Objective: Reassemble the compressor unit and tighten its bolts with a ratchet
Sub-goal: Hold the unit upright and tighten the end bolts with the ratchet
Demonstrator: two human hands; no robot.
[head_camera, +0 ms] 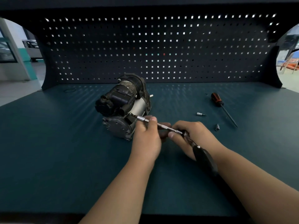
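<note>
The dark compressor unit (pixel 124 105) lies on the teal bench mat (pixel 64 151), left of centre. A ratchet with a long silver extension bar (pixel 161 126) reaches from my hands to a bolt on the compressor's near right side, its socket tip at the housing. My left hand (pixel 146 136) pinches the extension bar near the socket end. Around the ratchet head, my right hand (pixel 192 136) holds tight, and the black ratchet handle (pixel 204 157) runs back toward me beside my right wrist.
An orange-and-black screwdriver (pixel 222 107) lies at the right on the mat. Two small silver sockets or bits (pixel 200 114) (pixel 217 127) lie between it and my right hand. A dark pegboard (pixel 153 50) walls off the back of the bench.
</note>
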